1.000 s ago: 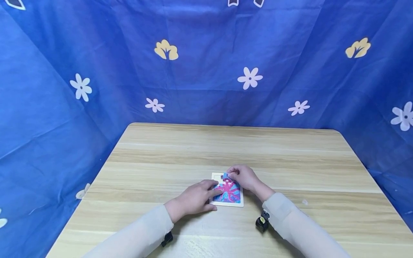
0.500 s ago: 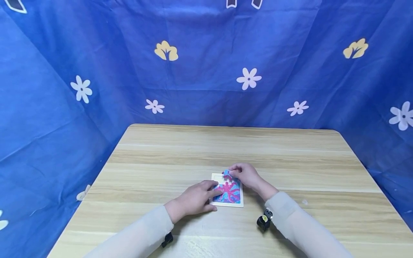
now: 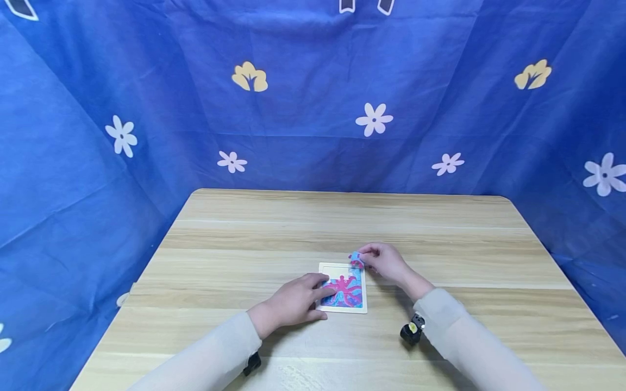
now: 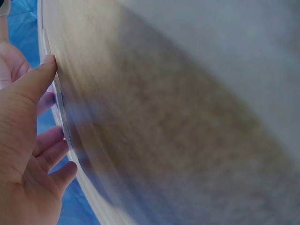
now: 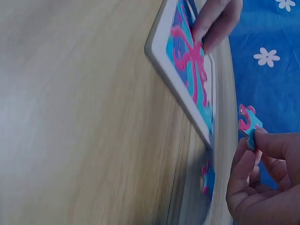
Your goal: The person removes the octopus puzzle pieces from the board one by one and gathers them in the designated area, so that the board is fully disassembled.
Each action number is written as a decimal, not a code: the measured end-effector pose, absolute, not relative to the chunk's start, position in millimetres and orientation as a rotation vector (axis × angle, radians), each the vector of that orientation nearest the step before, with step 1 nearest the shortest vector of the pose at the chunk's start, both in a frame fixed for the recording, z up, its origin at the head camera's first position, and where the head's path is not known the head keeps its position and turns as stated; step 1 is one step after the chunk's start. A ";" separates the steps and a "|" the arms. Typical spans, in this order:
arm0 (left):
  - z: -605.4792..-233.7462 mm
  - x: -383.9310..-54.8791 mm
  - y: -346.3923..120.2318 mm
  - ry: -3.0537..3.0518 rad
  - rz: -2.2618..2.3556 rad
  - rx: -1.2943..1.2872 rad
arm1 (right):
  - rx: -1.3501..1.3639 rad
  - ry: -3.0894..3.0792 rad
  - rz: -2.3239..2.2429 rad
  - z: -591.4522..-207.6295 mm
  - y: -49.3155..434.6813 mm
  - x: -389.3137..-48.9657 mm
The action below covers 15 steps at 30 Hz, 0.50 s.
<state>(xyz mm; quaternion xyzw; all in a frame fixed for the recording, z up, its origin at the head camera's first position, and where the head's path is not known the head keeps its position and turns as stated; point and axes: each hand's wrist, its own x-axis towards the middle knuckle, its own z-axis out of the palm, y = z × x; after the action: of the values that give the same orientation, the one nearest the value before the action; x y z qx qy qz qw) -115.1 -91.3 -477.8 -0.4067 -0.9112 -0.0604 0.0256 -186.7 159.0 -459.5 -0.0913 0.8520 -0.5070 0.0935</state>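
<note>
A square jigsaw puzzle in a pale frame [image 3: 342, 310] lies on the table, with a pink octopus picture [image 3: 344, 291] on blue. Its upper left part shows bare backing. My left hand [image 3: 292, 301] rests on the left side of the puzzle, fingers extended over it. Thumb and fingers of my right hand [image 3: 388, 265] pinch a blue and pink puzzle piece [image 5: 251, 123], held above the puzzle's top right corner. In the right wrist view, another blue and pink piece [image 5: 209, 178] lies on the table by the frame, partly in shadow.
The wood-grain table [image 3: 274, 222] reaches back to a blue curtain [image 3: 303, 108] with flower prints, which also hangs at both sides. A small black device [image 3: 412, 330] sits at the right wrist, and another black device [image 3: 252, 364] at the left.
My right hand has lifted the puzzle piece from the puzzle's top and carried it up and to the right, baring the backing beneath. The left hand has stayed in place.
</note>
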 end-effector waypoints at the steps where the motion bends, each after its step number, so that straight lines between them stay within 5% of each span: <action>1: -478.0 -115.1 -91.5 -2.816 -0.186 -1.256 | -0.273 2.527 -1.517 -459.5 161.7 -187.5; 15: -476.1 -113.4 -90.9 -2.816 -0.185 -1.257 | -0.238 2.552 -1.518 -460.5 197.5 -195.3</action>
<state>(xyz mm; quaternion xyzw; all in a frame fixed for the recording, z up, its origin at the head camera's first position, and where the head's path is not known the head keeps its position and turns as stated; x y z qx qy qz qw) -113.4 -90.9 -476.1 -0.4066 -0.9112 -0.0600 0.0263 -195.3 197.5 -460.5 -0.0798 0.8539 -0.5079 0.0811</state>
